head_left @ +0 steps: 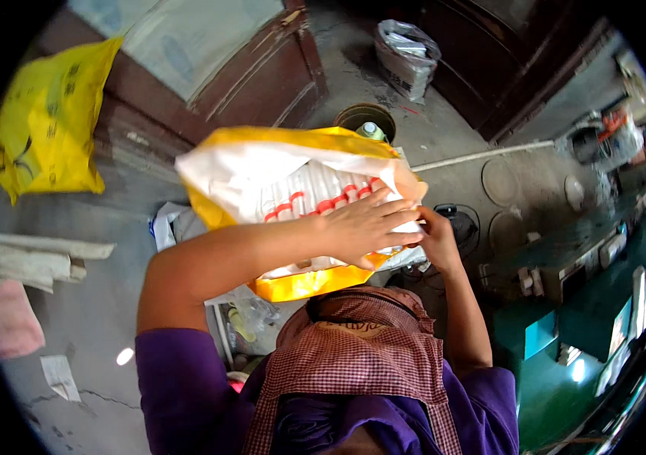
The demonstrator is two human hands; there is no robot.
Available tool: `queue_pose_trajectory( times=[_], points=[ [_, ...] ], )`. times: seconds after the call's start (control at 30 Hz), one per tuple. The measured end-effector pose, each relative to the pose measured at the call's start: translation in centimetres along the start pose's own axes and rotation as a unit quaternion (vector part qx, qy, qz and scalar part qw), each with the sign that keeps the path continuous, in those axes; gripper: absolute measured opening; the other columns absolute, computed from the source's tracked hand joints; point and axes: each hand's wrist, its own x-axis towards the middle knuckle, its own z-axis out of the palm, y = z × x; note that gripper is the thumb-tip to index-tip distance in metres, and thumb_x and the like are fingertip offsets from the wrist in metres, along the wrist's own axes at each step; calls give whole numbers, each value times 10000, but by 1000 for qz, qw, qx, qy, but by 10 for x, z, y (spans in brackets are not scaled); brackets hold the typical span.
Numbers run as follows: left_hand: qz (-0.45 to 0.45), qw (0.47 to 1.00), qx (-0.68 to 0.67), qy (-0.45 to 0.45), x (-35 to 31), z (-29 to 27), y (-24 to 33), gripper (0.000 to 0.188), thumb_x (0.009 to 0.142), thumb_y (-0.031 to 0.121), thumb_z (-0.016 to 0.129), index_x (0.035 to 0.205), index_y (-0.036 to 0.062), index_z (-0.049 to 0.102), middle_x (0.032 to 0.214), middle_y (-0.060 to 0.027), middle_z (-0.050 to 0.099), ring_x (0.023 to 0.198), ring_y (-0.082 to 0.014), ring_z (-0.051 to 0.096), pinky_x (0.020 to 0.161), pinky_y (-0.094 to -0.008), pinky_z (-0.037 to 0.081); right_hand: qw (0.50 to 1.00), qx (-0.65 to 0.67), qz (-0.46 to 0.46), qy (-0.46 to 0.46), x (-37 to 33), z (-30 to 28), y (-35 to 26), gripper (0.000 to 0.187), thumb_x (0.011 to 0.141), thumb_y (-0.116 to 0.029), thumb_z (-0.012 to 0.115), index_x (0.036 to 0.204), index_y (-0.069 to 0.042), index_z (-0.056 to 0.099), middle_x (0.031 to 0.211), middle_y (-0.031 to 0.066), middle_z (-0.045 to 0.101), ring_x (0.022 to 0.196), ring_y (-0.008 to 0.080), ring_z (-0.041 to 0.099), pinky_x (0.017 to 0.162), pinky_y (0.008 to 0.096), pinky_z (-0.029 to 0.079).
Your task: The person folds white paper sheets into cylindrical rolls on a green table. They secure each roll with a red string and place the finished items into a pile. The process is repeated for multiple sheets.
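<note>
A large yellow bag with a white lining [224, 171] gapes wide in front of my chest. Inside it lie several clear-white, slim packs with red bands [319, 186], side by side in a row. My left hand [364, 226] reaches across the bag's mouth, its fingers stretched and spread over the packs toward the right side. At the bag's right edge, my right hand [438, 236] has its fingers bent and closed on the bag's rim; its fingertips are partly hidden. I wear a checked apron [353, 364] over purple sleeves.
A full yellow bag [54, 121] is at the far left. Beyond my bag stand a round bin [349, 115] with a green-white bottle and a filled clear sack [408, 61]. Green machinery [565, 364] fills the right side. A pale pole [482, 154] lies across the floor.
</note>
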Motion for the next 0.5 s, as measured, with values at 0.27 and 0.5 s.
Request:
queue_pose_trajectory(
  times=[0.27, 0.5],
  points=[
    [35, 996, -14, 76, -12, 34, -22, 679, 641, 223, 788, 1260, 198, 510, 1158, -42, 505, 1165, -251, 469, 1008, -491, 330, 969, -229, -77, 41, 7, 17, 0, 447, 790, -68, 599, 1220, 30, 528, 836, 249, 646, 784, 396, 646, 712, 445, 511],
    [-105, 992, 55, 33, -1, 37, -28, 438, 784, 174, 637, 1216, 149, 566, 1208, -87, 553, 1146, -303, 512, 1054, -451, 335, 984, 106, -132, -58, -18, 14, -144, 514, 882, -24, 570, 1359, 85, 414, 817, 38, 627, 697, 57, 559, 597, 202, 445]
  ],
)
